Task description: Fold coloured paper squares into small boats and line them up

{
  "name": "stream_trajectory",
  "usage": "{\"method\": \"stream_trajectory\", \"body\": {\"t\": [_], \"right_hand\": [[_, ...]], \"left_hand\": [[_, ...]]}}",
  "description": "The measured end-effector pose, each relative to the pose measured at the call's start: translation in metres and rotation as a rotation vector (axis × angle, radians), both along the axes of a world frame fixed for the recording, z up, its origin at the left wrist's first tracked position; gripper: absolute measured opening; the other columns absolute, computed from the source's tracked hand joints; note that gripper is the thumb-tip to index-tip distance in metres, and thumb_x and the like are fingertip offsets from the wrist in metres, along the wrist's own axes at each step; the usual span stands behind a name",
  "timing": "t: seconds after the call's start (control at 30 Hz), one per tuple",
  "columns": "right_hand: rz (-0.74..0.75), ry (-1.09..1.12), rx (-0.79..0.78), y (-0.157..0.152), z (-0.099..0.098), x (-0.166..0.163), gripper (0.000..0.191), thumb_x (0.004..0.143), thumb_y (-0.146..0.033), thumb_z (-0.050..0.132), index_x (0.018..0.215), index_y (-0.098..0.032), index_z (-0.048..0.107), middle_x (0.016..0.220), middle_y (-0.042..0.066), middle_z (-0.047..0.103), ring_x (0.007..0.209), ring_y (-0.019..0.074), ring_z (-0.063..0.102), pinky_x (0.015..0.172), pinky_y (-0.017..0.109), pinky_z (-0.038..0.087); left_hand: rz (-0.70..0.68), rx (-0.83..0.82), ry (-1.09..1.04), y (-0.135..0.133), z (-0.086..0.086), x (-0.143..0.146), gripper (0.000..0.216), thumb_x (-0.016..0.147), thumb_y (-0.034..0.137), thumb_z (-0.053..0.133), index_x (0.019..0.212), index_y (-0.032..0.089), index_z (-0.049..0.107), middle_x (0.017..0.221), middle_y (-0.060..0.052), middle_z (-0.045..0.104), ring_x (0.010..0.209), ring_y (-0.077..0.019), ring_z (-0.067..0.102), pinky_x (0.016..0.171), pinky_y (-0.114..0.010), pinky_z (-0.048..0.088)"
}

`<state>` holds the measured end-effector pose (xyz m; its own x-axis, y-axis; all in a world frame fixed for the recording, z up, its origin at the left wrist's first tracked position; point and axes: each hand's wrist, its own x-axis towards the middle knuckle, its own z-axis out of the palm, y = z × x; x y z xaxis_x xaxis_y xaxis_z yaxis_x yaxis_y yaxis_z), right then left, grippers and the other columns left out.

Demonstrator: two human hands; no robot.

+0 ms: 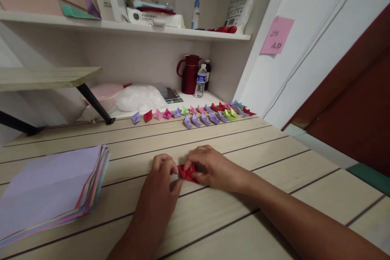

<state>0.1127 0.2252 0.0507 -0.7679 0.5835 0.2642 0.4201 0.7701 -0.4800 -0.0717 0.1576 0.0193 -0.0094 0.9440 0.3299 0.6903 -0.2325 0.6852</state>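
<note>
A small piece of folded red paper [188, 173] lies on the wooden table in front of me. My right hand [207, 168] pinches it, with fingertips and thumb pressing on its right part. Close by its left corner is my left hand [164, 176], fingers bent and the thumb apart from them, with nothing visible between. Whether its fingertips brush the paper I cannot tell. Beyond my hands, along the table's back edge, stand rows of small folded paper boats in several colours, among them a purple boat [215, 118] and a red boat [148, 116].
At the left lies a stack of coloured paper sheets [51, 187], purple on top. Behind the table, a white cabinet holds a dark red jug [190, 75], a water bottle [200, 82] and a white plastic bag [140, 97]. A raised wooden shelf [45, 78] on black legs stands at the left.
</note>
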Motion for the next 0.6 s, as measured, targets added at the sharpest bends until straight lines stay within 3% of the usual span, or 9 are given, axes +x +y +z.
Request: {"method": "stream_trajectory", "body": {"t": [0.17, 0.47, 0.6], "right_hand": [[-0.021, -0.012, 0.028, -0.0022, 0.0016, -0.0012, 0.026, 0.073, -0.007, 0.066, 0.093, -0.023, 0.067, 0.084, 0.0, 0.07, 0.083, 0.0177, 0.061, 0.09, 0.032, 0.038], [-0.064, -0.01, -0.003, -0.004, 0.0006, -0.006, 0.022, 0.071, -0.007, 0.068, 0.088, -0.022, 0.066, 0.079, -0.001, 0.07, 0.079, 0.0172, 0.061, 0.087, 0.032, 0.039], [-0.001, -0.005, -0.108, -0.0013, 0.0016, -0.0013, 0.025, 0.074, -0.012, 0.073, 0.096, -0.022, 0.068, 0.084, -0.001, 0.071, 0.083, 0.0167, 0.062, 0.087, 0.029, 0.042]], "left_hand": [[-0.024, 0.019, 0.008, 0.0003, -0.0004, 0.0003, 0.03, 0.071, 0.005, 0.059, 0.091, 0.026, 0.05, 0.107, -0.002, 0.048, 0.093, -0.0188, 0.056, 0.086, -0.038, 0.049], [-0.106, -0.038, 0.165, -0.0012, -0.0021, 0.0006, 0.018, 0.078, 0.01, 0.057, 0.086, 0.024, 0.066, 0.103, -0.004, 0.054, 0.097, -0.0222, 0.058, 0.087, -0.041, 0.047], [-0.133, -0.069, 0.257, -0.0003, 0.0033, -0.0002, 0.017, 0.082, 0.012, 0.054, 0.081, 0.023, 0.067, 0.1, -0.006, 0.058, 0.099, -0.0247, 0.058, 0.087, -0.044, 0.046]]}}
